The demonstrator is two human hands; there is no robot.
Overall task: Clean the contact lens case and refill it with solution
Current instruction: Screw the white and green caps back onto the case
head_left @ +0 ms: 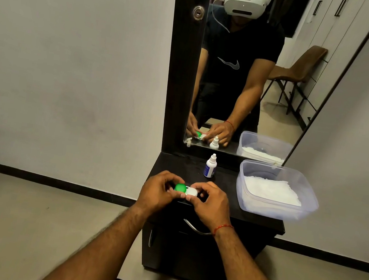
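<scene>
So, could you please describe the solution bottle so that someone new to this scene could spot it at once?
Find the tall mirror above the black dresser. On the dresser top, just below the mirror's lower edge and left of the clear plastic tub, stands a small white bottle. It is the only bottle on the dresser, upright, with a blue label and a pointed cap.

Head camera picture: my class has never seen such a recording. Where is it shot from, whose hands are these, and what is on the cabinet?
The camera is worn on a person's head and looks down at their own bare hands; the mirror reflects them. The left hand and right hand together grip a contact lens case, green cap and white cap on. On the dark cabinet stand a small white bottle and a clear plastic tub holding something white.
</scene>
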